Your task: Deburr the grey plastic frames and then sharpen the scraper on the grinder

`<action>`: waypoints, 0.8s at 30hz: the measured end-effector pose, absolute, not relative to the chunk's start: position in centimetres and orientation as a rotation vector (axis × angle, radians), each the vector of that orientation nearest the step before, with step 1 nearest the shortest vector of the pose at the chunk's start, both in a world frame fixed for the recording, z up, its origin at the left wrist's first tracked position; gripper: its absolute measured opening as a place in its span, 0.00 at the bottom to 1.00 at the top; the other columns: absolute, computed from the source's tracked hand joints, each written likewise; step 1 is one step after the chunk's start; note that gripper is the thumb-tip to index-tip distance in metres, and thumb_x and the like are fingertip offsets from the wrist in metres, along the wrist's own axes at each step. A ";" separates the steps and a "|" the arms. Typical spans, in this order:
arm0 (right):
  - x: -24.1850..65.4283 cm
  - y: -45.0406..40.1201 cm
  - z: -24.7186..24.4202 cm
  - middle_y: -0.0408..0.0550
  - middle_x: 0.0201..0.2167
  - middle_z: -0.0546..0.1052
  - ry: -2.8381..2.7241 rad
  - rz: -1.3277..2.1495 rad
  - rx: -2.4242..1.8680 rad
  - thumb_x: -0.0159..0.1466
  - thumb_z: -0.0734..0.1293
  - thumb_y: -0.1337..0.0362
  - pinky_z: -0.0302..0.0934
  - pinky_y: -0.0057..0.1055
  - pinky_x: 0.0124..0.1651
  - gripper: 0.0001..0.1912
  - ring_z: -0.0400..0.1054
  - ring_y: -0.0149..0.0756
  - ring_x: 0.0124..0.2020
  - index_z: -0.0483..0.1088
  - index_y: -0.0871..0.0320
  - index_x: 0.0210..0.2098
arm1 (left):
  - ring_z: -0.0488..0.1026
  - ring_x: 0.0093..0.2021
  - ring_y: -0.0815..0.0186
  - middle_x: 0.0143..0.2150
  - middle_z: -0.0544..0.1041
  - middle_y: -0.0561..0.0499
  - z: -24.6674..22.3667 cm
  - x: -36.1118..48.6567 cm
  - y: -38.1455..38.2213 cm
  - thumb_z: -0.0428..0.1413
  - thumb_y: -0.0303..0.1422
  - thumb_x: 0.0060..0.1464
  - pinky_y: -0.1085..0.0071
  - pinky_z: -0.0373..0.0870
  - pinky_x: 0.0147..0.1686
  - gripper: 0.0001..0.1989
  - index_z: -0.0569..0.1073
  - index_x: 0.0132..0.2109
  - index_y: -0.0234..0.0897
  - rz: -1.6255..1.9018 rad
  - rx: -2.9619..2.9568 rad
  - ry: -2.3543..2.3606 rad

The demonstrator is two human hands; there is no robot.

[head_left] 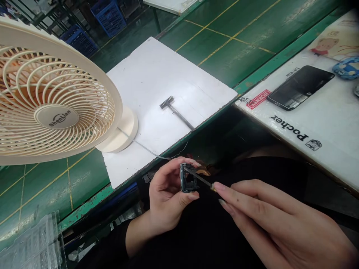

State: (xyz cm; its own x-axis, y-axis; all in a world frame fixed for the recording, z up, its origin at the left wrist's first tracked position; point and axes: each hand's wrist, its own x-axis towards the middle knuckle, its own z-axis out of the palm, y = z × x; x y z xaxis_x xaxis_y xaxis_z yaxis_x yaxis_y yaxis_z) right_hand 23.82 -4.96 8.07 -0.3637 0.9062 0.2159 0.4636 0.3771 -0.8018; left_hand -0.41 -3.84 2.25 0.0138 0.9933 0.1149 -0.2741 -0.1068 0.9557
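Note:
A small dark frame-like part (183, 181) with an opening in its middle is held between the fingers and thumb of my left hand (168, 194), over my lap. My right hand (269, 213) pinches the end of a thin dark metal tool (203, 180), which looks like a small file. The tool's far tip rests at the upper edge of the part. Both hands are in front of the table's near edge.
A cream fan (56, 116) stands at the left on a white board (196, 82), its cable running toward my left hand. A T-shaped metal tool (181, 116) lies there too. On the right, a black phone (301, 87) rests on a printed box (331, 127). Clear plastic trays (33, 243) are lower left.

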 end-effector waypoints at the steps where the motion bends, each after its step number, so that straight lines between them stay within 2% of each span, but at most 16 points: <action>1: 23.8 -5.0 8.0 0.45 0.51 0.85 -1.985 0.857 -1.176 0.79 0.67 0.75 0.83 0.19 0.50 0.29 0.87 0.31 0.44 0.75 0.46 0.74 | 0.86 0.63 0.51 0.63 0.87 0.43 2.3 -0.5 -3.8 0.77 0.33 0.63 0.55 0.87 0.61 0.32 0.81 0.71 0.49 1.388 1.097 0.934; 8: 23.5 -5.1 7.5 0.45 0.52 0.86 -2.011 0.838 -1.217 0.79 0.66 0.73 0.82 0.19 0.47 0.29 0.87 0.30 0.44 0.75 0.47 0.75 | 0.86 0.63 0.52 0.63 0.86 0.44 2.2 -0.3 -3.9 0.76 0.31 0.64 0.56 0.87 0.61 0.32 0.80 0.71 0.49 1.433 1.202 0.959; 13: 23.3 -6.3 7.3 0.46 0.58 0.88 -2.012 0.598 -1.244 0.74 0.66 0.78 0.85 0.29 0.52 0.35 0.88 0.38 0.51 0.77 0.46 0.75 | 0.86 0.61 0.50 0.63 0.84 0.44 2.5 -0.1 -4.1 0.76 0.30 0.64 0.52 0.87 0.60 0.32 0.79 0.71 0.49 1.509 1.372 1.056; 15: 23.3 -6.8 7.4 0.46 0.59 0.89 -2.021 0.571 -1.251 0.74 0.67 0.79 0.85 0.31 0.52 0.37 0.88 0.40 0.52 0.74 0.47 0.78 | 0.86 0.60 0.50 0.63 0.83 0.43 2.7 -0.1 -4.2 0.76 0.30 0.64 0.52 0.87 0.60 0.31 0.80 0.71 0.48 1.510 1.423 1.061; 20: 23.7 -7.2 7.4 0.46 0.57 0.90 -2.030 0.664 -1.181 0.74 0.68 0.75 0.86 0.31 0.48 0.39 0.90 0.41 0.47 0.70 0.47 0.81 | 0.87 0.59 0.51 0.62 0.83 0.44 3.4 -0.4 -4.2 0.76 0.32 0.65 0.54 0.88 0.58 0.30 0.80 0.71 0.47 1.456 1.457 1.068; 24: 24.1 -7.9 6.9 0.46 0.59 0.90 -2.105 0.617 -1.192 0.72 0.67 0.75 0.87 0.33 0.50 0.41 0.90 0.45 0.50 0.68 0.49 0.82 | 0.87 0.60 0.51 0.63 0.84 0.44 3.7 -0.8 -4.0 0.76 0.29 0.64 0.50 0.87 0.60 0.32 0.80 0.72 0.48 1.412 1.552 1.065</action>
State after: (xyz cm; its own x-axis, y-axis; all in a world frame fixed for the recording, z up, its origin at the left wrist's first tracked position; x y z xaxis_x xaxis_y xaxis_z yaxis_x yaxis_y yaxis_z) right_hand 24.14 -7.90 6.94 -0.3889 0.8727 0.2951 0.5754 0.4803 -0.6620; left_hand -0.77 -4.04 3.72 0.0366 0.9346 0.3538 0.0837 -0.3557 0.9309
